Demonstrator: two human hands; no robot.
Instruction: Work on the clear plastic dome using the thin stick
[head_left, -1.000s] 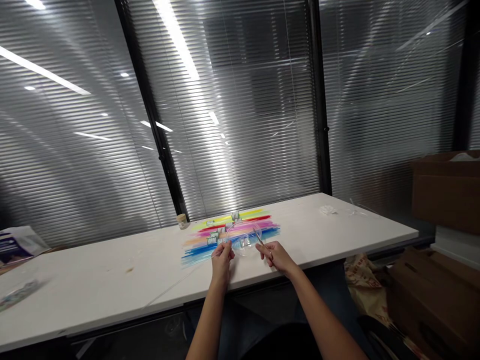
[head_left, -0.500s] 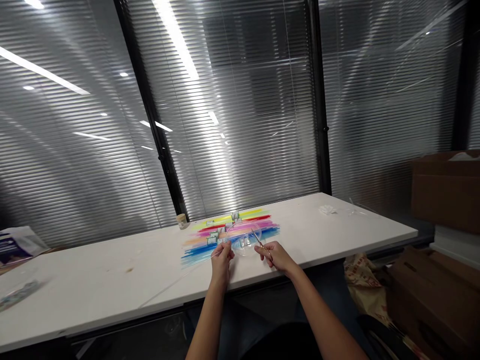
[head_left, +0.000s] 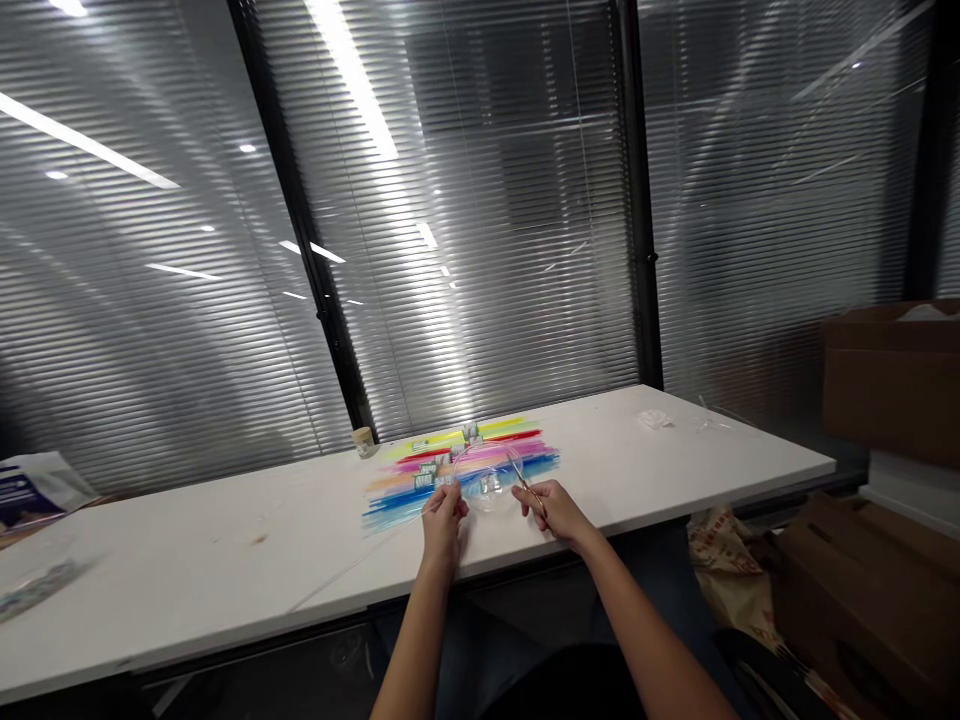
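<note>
My left hand (head_left: 444, 510) is closed in a pinch on a thin clear strand (head_left: 352, 562), whose tail runs down and left across the table. A loop of clear material (head_left: 484, 449) rises between my two hands. With my right hand (head_left: 547, 507) I hold a small pair of scissors (head_left: 520, 470), blades pointing up and left by the loop's right side. Whether the blades touch the loop I cannot tell. Behind and under the loop lie bundles of thin coloured strands, with blue (head_left: 405, 503), red (head_left: 517, 436) and yellow (head_left: 442, 440) among them, several with printed paper bands (head_left: 426, 476).
The white table (head_left: 622, 470) ends close to my body. A small tan-lidded jar (head_left: 364, 441) stands at the back edge. Crumpled clear plastic (head_left: 655, 419) lies at the right, a clear bag (head_left: 37, 590) at far left. Cardboard boxes (head_left: 892, 380) and a paper bag (head_left: 731, 570) are right.
My right hand has shifted slightly to the right with the scissors, whose blades now sit higher and more upright. The left hand stays in nearly the same place; the strand's tail has moved slightly.
</note>
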